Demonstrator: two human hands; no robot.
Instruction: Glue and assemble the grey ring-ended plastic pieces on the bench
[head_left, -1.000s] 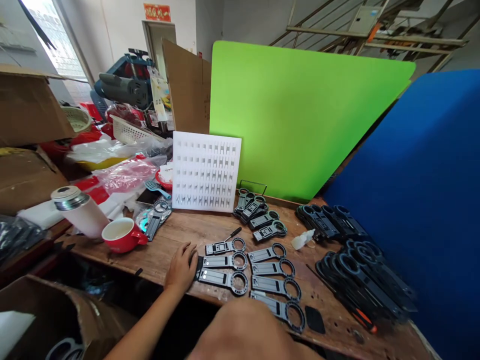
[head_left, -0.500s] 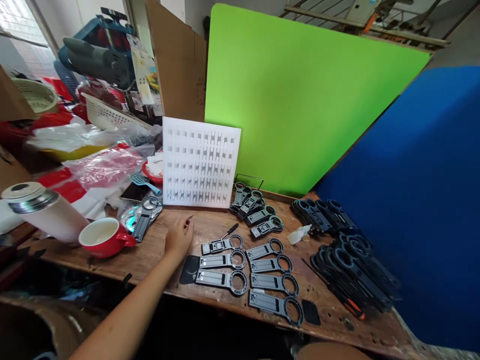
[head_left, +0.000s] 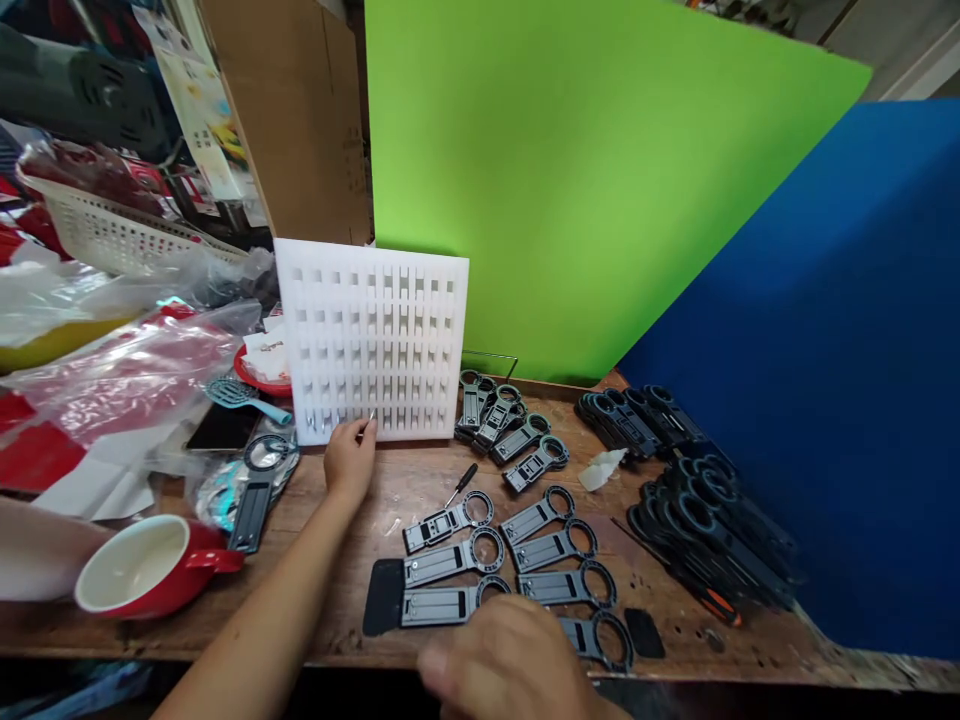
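My left hand (head_left: 350,462) is at the bottom row of a white foam block (head_left: 459,330) with rows of square slots. Its fingers are pinched together, and a tiny shiny piece shows at their tips, too small to name. My right hand (head_left: 510,660) is smeared by motion at the table's front edge, partly covering the grey ring-ended plastic parts. Below the foam lie one such part with a black insert (head_left: 448,522), a plain one (head_left: 454,560) and several more (head_left: 566,585) to the right. A small black screwdriver (head_left: 466,477) lies just behind them.
Stacks of dark ring-ended parts (head_left: 712,520) stand at the right, an orange-handled tool (head_left: 721,605) beside them. A red cup (head_left: 142,570), pale blue hairbrush (head_left: 240,393) and plastic bags (head_left: 127,350) are at the left. Green (head_left: 585,200) and blue (head_left: 840,370) boards stand behind.
My left hand has moved forward from the tabletop to the foam block's bottom row. My right hand has come into view at the bottom. The view has shifted closer and to the right.
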